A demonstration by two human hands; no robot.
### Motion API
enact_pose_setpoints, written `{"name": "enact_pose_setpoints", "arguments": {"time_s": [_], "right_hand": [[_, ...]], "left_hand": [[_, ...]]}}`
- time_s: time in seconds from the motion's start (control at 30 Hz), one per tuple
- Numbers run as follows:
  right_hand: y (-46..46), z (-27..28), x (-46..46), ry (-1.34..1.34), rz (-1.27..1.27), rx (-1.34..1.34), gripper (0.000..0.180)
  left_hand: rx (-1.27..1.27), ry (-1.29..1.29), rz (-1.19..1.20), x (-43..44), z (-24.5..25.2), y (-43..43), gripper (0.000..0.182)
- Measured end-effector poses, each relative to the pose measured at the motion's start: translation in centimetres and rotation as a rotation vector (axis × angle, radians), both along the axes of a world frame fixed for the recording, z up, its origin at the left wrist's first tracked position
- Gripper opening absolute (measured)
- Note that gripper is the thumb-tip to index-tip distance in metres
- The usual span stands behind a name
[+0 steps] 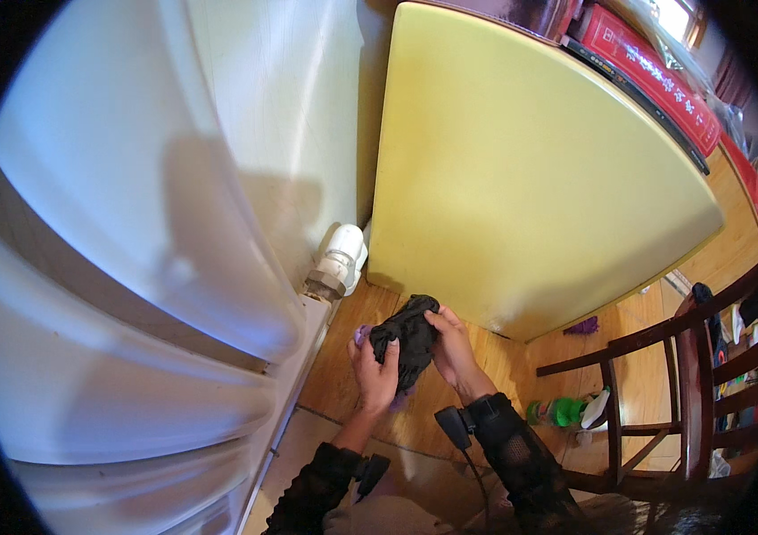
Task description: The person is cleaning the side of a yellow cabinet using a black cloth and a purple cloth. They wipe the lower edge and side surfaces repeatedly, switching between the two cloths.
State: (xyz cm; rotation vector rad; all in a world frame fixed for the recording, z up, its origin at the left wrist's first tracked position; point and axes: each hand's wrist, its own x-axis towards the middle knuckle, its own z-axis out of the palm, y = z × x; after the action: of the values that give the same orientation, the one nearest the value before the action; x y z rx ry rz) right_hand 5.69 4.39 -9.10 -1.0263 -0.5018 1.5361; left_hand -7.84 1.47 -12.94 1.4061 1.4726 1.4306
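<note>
Between my two hands is a crumpled black cloth or thin plastic (412, 338), held above the wood-look floor. My left hand (375, 374) grips its lower left side, with the thumb on top. At its upper right edge, my right hand (452, 341) pinches it between thumb and fingers. A bit of purple cloth (361, 333) shows beside my left fingers; more purple shows below the black bundle. How the purple and black pieces are joined cannot be told.
A white radiator (118, 267) with a valve (342, 257) stands at left. Ahead is a yellow cabinet side (519, 167), with red books (653, 80) at upper right. Right are a dark wooden chair (693, 394), a green spray bottle (563, 411) and a purple cloth (581, 326) on the floor.
</note>
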Motion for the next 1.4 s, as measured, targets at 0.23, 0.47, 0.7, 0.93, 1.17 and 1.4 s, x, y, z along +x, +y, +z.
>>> {"name": "enact_pose_setpoints", "arguments": {"time_s": [0.23,0.47,0.7,0.93,1.17,1.4], "right_hand": [[5.6,-2.1,-0.5,-0.574,-0.122,0.299,0.009],[9.5,-1.5,0.0,-1.622,-0.350,0.607,0.017],[11.9,-2.5,-1.2,-1.811,-0.429,0.717,0.023],[11.3,-2.2,-1.8,-1.624,-0.544,0.589,0.022],[11.8,-2.4,-1.6,-1.626,-0.449,0.671,0.021],[11.7,-1.1,-0.8,-1.664,-0.386,0.703,0.019]], "left_hand": [[-0.186,-0.023,-0.110,1.3,-2.7,2.0,0.052],[-0.337,-0.476,-0.219,2.8,-5.7,4.4,0.040],[-0.398,-0.404,-0.115,1.8,-6.1,5.2,0.039],[-0.379,-0.503,-0.105,0.2,-6.3,5.0,0.035],[-0.365,-0.606,-0.042,1.1,-5.8,5.0,0.032],[-0.463,-0.591,-0.079,0.6,-5.7,5.1,0.028]]}}
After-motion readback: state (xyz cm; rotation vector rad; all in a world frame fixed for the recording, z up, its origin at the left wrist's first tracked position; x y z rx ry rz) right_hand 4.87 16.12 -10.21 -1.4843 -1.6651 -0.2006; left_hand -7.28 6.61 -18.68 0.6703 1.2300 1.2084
